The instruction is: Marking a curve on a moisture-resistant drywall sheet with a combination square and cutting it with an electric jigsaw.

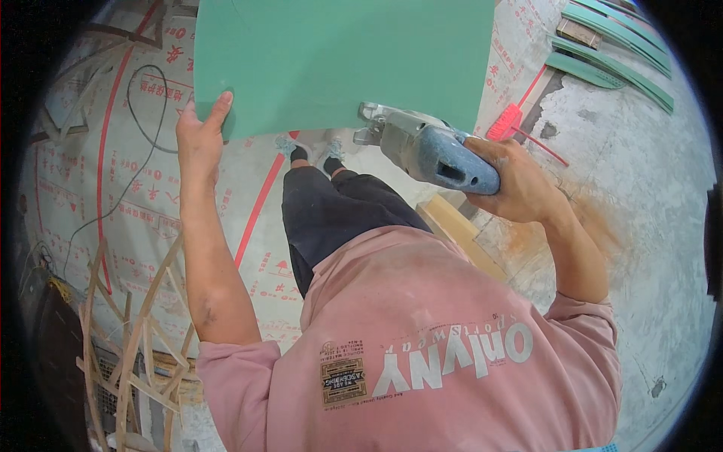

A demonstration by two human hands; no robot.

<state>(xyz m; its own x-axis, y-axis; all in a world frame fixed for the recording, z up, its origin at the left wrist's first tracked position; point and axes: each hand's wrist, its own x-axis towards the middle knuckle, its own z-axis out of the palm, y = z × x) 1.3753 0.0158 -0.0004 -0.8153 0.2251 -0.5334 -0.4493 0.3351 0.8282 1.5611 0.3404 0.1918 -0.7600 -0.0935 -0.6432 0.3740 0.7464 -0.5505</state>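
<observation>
A large green board (331, 60), which looks like plasterboard, spans the top middle of the view. My left hand (202, 129) grips its near left corner, thumb on top and the other fingers hidden underneath. My right hand (516, 177) is wrapped round the handle of a dusty blue and silver jigsaw (433, 151). The metal front of the jigsaw overlaps the board's near edge, right of the middle. Whether its blade touches the board cannot be seen.
Curved green strips (602, 64) lie at the upper right, near a red broom (506, 123). Beside my legs is a pale yellow block (459, 230). Curved wooden frames (135, 354) stand at the lower left. A dark cable (120, 197) trails over the printed floor sheet (188, 248).
</observation>
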